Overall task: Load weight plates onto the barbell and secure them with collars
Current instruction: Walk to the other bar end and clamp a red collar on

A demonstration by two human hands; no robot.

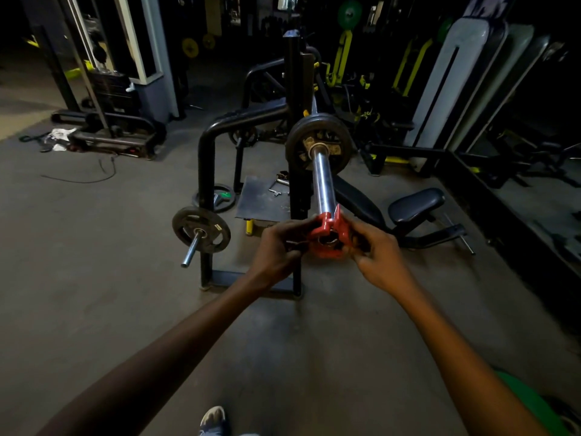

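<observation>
A chrome barbell sleeve [323,180] points toward me from the black rack. One black weight plate [319,146] sits at the sleeve's far end against the bar's shoulder. A red clamp collar [327,236] is on the very tip of the sleeve. My left hand [278,247] grips the collar's left side and its dark lever. On the collar's right side are the fingers of my right hand [377,256]. The length of sleeve between collar and plate is bare.
A second black plate [201,229] hangs on a storage peg of the rack [207,171] at the left. Another plate [221,198] lies on the floor behind it. A black bench seat [415,204] stands to the right. A green plate [528,404] is at the bottom right.
</observation>
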